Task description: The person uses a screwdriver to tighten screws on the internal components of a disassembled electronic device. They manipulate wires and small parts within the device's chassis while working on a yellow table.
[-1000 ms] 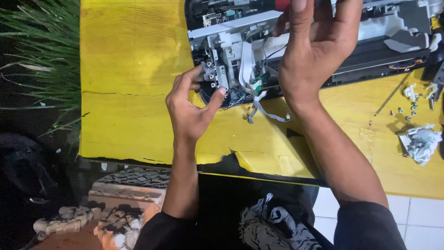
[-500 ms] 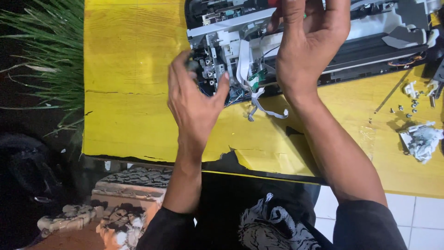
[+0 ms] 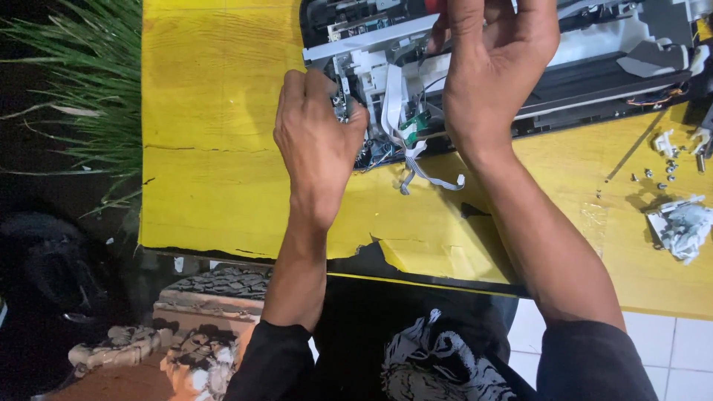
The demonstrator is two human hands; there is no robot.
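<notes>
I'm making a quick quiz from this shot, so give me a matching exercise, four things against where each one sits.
Things:
1. left hand
2. right hand
3. loose screws
4. white ribbon cable

Places:
A. trailing from the machine onto the yellow table
B. scattered at the table's right end
C. at the near left corner of the opened printer
D. raised over the printer's middle

Pairs: 1-C, 2-D, 3-B, 4-A

Your left hand (image 3: 316, 137) and right hand (image 3: 494, 67) are bare, without gloves. You wear black sleeves pushed up and a black shirt with a white print.
</notes>
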